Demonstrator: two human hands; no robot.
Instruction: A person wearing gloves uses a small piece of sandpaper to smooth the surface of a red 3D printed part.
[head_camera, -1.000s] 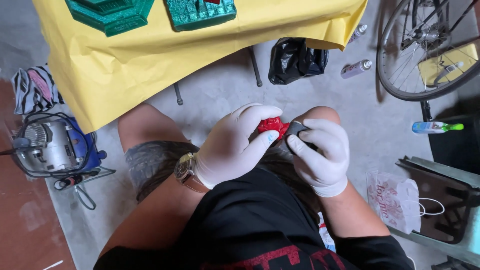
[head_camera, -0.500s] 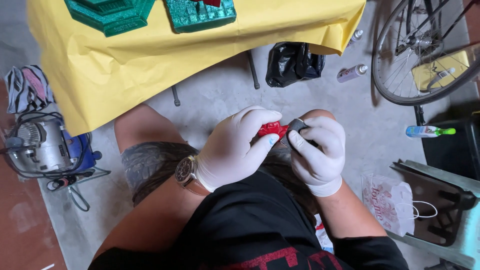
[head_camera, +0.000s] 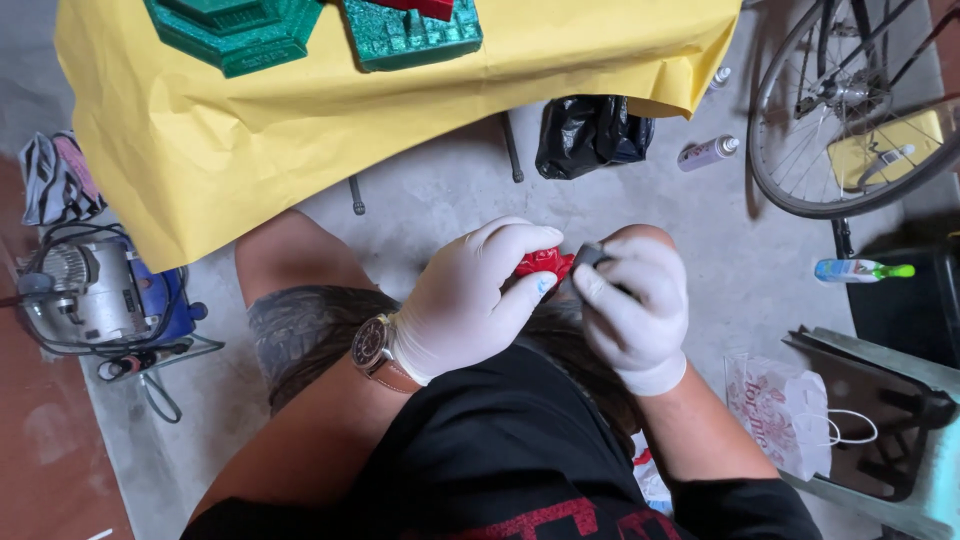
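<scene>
Gripped in the gloved left hand (head_camera: 470, 300), small red piece (head_camera: 543, 263) sits over the lap, below the yellow-draped table (head_camera: 300, 130); right hand (head_camera: 635, 305) pinches a dark tool (head_camera: 590, 255) against it—best kept braced, strokes short.

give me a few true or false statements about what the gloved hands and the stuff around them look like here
1. Both hands wear white gloves. True: the left hand and the right hand are both gloved.
2. The left hand holds a small red object. True.
3. The right hand is empty. False: its fingers grip a small dark grey piece against the red object.
4. The cloth over the table is blue. False: the table cloth is yellow, with glittery green moulded shapes on it.
5. A bicycle wheel stands at the upper right. True.
6. The wristwatch is on the right wrist. False: the wristwatch is on the left wrist.
</scene>
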